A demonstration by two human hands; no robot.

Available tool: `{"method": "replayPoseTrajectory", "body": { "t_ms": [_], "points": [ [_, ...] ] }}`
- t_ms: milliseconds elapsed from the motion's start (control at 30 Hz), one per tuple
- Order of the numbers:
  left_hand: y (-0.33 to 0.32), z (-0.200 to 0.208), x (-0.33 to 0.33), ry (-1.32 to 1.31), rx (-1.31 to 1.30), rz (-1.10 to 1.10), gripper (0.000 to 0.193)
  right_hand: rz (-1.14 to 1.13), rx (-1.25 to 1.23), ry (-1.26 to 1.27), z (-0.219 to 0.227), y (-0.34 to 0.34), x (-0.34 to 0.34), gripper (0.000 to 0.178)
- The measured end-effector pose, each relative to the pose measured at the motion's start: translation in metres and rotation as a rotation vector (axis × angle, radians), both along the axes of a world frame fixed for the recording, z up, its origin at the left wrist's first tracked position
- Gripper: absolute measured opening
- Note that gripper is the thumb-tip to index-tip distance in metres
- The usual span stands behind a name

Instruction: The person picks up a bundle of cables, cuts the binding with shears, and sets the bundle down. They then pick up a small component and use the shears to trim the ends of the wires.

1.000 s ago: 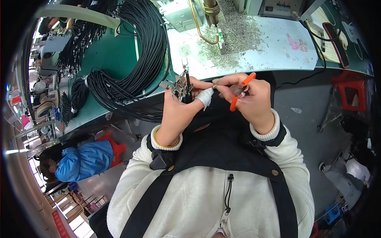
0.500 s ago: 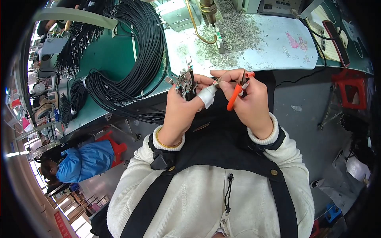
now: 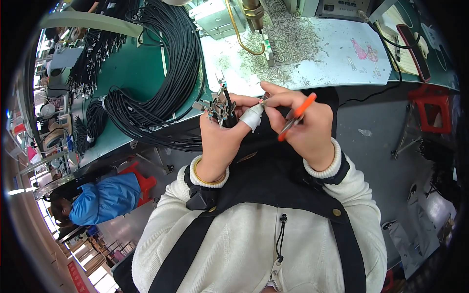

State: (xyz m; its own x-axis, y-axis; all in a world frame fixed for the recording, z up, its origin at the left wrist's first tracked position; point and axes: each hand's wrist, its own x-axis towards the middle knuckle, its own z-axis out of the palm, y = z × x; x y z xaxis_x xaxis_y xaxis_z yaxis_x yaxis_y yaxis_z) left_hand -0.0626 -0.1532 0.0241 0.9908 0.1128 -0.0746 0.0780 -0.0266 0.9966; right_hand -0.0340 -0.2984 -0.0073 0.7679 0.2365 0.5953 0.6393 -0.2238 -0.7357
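Note:
My left hand [image 3: 215, 144] is closed around a bunch of short black cables with metal connectors [image 3: 222, 111] standing up from the fist. White tape [image 3: 251, 118] wraps its thumb. Past the thumb tip, a small metal piece [image 3: 264, 99] sits between the fingertips of both hands; its exact form is too small to tell. My right hand [image 3: 315, 128] pinches at that piece with thumb and index finger. Orange-handled pliers [image 3: 306, 104] lie across its palm, held by the curled fingers and slightly blurred; their jaws are hard to make out.
Beyond the hands, small silvery pieces [image 3: 288, 44] cover part of the white worktop [image 3: 337, 58] around a machine head [image 3: 253, 14]. Coiled black cable [image 3: 181, 63] lies on the green bench to the left. A phone [image 3: 413, 51] rests far right, above a red stool [image 3: 432, 112].
The pliers have turned in my right hand, one orange handle now pointing up and away. My left hand and its cables have shifted slightly left. The right fingertips have moved a little left.

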Motion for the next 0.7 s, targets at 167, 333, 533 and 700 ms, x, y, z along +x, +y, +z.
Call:
{"method": "replayPoseTrajectory", "body": {
  "t_ms": [167,333,533,700],
  "points": [
    [-0.001,-0.003,0.002,-0.06,0.005,-0.007,0.012,0.121,0.474,0.572,0.006,0.007,-0.002,0.007],
    [0.003,0.008,0.007,0.132,-0.223,0.063,0.013,0.001,0.455,0.65,0.015,-0.005,-0.002,0.006],
    [-0.003,0.009,0.009,0.151,-0.266,0.103,0.013,0.039,-0.253,0.43,0.005,-0.012,-0.004,0.022],
    [-0.003,0.008,0.008,0.106,-0.191,0.107,0.014,-0.005,-0.322,0.456,0.01,-0.005,-0.005,0.032]
  ]
}}
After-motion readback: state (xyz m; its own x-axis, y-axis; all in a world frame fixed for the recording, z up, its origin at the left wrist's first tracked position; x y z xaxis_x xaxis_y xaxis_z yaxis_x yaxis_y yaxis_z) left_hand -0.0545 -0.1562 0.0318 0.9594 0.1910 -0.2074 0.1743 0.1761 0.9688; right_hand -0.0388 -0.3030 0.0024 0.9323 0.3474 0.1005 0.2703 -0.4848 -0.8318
